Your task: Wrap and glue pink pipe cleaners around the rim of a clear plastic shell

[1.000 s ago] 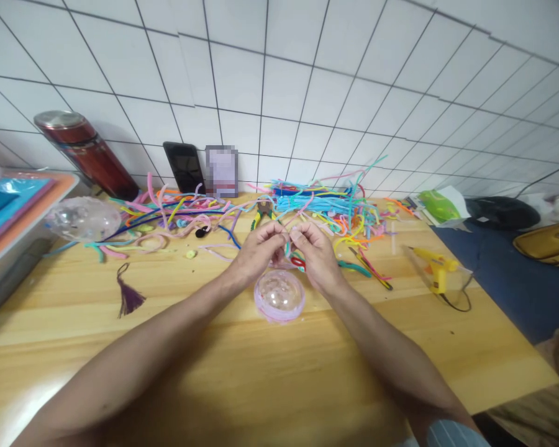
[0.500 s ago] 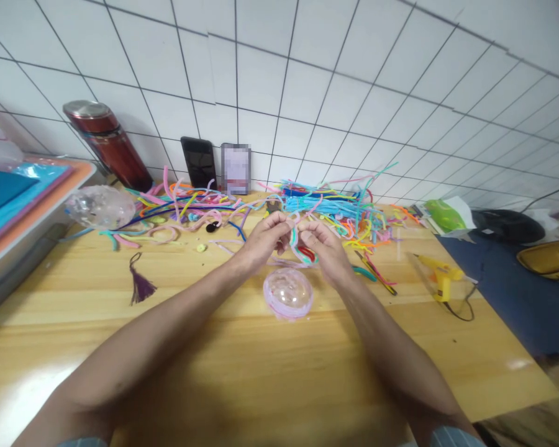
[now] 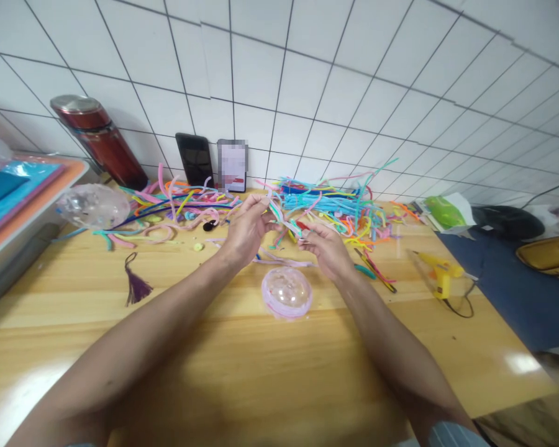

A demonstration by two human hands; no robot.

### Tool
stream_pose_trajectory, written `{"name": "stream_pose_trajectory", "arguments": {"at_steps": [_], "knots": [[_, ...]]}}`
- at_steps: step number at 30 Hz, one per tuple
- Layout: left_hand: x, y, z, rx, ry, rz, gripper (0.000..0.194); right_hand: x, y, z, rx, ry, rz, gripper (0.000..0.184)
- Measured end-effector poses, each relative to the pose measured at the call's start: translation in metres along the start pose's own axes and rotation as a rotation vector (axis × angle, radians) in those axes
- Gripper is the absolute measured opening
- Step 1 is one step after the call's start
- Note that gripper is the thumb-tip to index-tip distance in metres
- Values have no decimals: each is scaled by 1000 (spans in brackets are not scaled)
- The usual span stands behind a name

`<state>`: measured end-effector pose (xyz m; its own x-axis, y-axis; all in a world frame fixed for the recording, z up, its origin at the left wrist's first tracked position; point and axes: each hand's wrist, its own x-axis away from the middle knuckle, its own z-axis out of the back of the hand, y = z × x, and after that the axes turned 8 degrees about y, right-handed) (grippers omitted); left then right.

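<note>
Between my two hands stretches a bundle of pipe cleaners in pale pink, white and mint green. My left hand pinches its upper left end. At the lower right end, my right hand grips the bundle, with a bit of red showing by the fingertips. Just below the hands, a clear plastic dome with a pale pink rim rests on the wooden table. Some loose pale purple pipe cleaners lie between the dome and my hands.
Heaps of coloured pipe cleaners line the tiled wall. A red thermos, a black phone and a second phone stand at the back. Left lies a purple tassel; right, a yellow glue gun with its cord.
My hands have moved apart, the left one going left and slightly up. The pipe cleaner bundle, curved and hanging before, is now drawn out straighter between them.
</note>
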<state>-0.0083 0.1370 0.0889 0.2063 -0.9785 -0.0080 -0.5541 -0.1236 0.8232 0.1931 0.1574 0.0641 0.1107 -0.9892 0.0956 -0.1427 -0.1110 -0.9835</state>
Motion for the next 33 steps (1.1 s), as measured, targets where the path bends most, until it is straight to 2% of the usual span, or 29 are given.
{"name": "stream_pose_trajectory", "arguments": {"at_steps": [4,11,22,27,29,33], "knots": [[3,2,-2,11,-154,4,25,-8,2,5,-185,121,-33,35],[4,-11,-2,-93,-191,106,18,-22,5,21,-249,217,38,34],[-10,-10,7,-82,-101,36,11,-17,-4,15,-147,142,41,41],[-22,-14,16,-133,-64,85,31,-15,-6,14,-75,144,98,37],[-23,-17,19,-223,-86,140,36,-14,-7,13,-50,141,122,33],[-15,-21,19,-347,-219,222,37,-10,-7,8,64,58,186,29]]}}
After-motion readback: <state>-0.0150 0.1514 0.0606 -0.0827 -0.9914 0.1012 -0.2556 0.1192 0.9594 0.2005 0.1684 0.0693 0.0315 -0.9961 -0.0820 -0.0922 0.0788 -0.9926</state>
